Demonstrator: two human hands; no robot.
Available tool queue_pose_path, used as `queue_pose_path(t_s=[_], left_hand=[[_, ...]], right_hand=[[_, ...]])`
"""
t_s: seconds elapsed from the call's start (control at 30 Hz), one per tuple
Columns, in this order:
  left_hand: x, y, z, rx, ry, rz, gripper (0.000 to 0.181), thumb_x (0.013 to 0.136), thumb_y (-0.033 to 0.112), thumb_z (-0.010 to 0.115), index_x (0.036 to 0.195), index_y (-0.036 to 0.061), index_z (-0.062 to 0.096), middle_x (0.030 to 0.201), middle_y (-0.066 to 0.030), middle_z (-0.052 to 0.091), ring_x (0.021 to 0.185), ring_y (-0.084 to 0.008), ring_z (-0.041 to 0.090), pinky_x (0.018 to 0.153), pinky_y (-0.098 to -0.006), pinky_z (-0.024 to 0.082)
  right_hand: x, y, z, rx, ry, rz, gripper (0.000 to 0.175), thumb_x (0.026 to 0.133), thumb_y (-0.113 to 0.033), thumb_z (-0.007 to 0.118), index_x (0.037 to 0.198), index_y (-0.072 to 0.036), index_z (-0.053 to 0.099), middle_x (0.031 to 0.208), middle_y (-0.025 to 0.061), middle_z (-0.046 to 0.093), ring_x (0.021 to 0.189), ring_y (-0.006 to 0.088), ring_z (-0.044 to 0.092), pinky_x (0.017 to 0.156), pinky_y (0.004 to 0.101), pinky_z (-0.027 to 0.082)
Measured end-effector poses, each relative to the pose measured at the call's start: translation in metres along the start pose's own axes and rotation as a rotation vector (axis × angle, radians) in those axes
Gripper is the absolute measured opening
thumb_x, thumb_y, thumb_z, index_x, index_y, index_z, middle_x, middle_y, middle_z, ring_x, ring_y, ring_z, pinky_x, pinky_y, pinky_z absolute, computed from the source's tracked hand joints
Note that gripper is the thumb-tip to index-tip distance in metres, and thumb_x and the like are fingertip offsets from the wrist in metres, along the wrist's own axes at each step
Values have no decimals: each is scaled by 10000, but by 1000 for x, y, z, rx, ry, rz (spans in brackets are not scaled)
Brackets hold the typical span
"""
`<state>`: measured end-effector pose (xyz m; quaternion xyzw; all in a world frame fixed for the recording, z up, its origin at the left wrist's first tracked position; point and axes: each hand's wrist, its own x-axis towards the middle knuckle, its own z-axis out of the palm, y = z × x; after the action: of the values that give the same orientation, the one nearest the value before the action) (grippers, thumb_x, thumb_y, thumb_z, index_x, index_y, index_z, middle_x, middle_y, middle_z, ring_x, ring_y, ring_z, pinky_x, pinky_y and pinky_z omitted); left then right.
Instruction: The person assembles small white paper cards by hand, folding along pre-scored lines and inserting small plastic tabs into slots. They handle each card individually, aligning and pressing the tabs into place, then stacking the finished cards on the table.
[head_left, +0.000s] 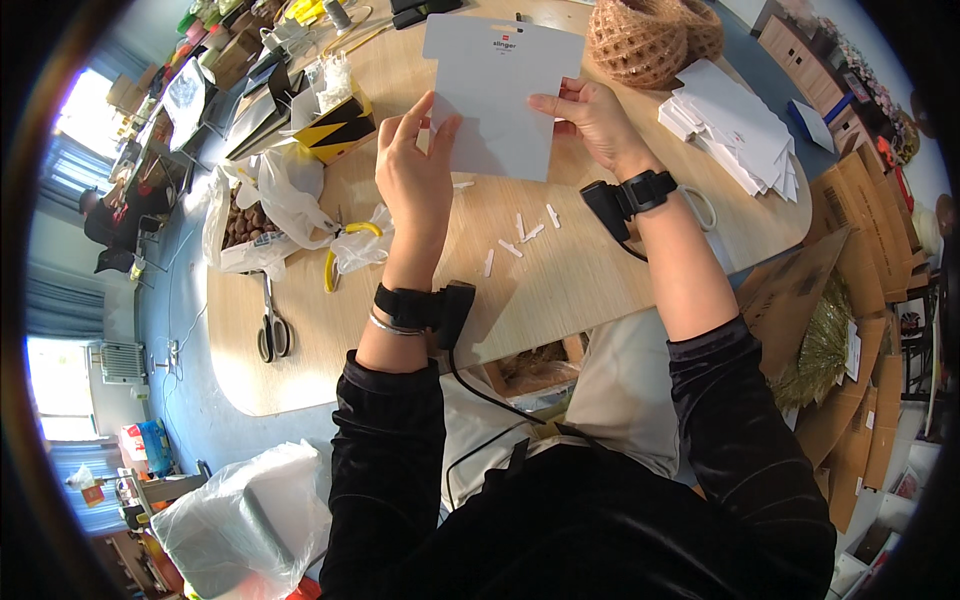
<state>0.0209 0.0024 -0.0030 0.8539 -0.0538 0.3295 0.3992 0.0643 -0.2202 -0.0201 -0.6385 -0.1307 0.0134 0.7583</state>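
Observation:
A pale card (491, 105) with a hanging slot at its top and a little print is held up over the wooden table (420, 315). My left hand (416, 161) pinches its left edge between thumb and fingers. Along the right edge, my right hand (600, 127) grips it, thumb on the face and fingers behind. Below the card, several small white plastic strips (510, 248) lie loose on the tabletop. To the right sits a messy stack of similar white cards (739, 135). Black straps with small devices circle both my wrists.
Balls of brown twine (637, 41) stand at the far right. On the left are a plastic bag (277, 202) of brown round pieces, yellow-handled pliers (330, 262), scissors (274, 330) and a black-and-yellow box (337, 127). Cardboard (862, 240) leans beyond the right edge. A person (112, 221) sits far left.

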Motion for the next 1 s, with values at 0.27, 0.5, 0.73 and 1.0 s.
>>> queue_pose_path(t_s=[0.27, 0.5, 0.73, 1.0], left_hand=[[-2, -4, 5, 121, 41, 75, 381, 846, 248, 759, 1214, 172, 699, 1019, -45, 588, 792, -216, 652, 668, -338, 543], [-1, -7, 6, 134, 81, 170, 404, 818, 235, 790, 1211, 192, 705, 987, -21, 587, 682, -151, 544, 616, -297, 492], [0, -6, 4, -45, 62, 134, 407, 808, 205, 791, 1199, 139, 700, 894, 23, 615, 576, -80, 419, 566, -239, 422], [1, -1, 2, -184, -34, -76, 224, 919, 191, 683, 1050, 22, 620, 781, -36, 638, 584, -101, 469, 579, -265, 432]], right_hand=[[1, 2, 0, 13, 19, 2, 302, 858, -213, 774, 1098, -62, 670, 1010, 22, 706, 895, 109, 660, 781, 289, 547], [2, 5, 0, 7, 20, -7, 295, 868, -215, 763, 1102, -62, 670, 1012, 24, 704, 903, 111, 660, 770, 305, 560], [3, 7, -3, -19, 51, 20, 286, 879, -209, 747, 1103, -50, 667, 1014, 36, 701, 881, 117, 666, 768, 291, 559], [4, 9, -5, 41, 115, 23, 333, 872, -220, 760, 1119, -24, 651, 1007, 44, 695, 861, 109, 659, 760, 274, 540]])
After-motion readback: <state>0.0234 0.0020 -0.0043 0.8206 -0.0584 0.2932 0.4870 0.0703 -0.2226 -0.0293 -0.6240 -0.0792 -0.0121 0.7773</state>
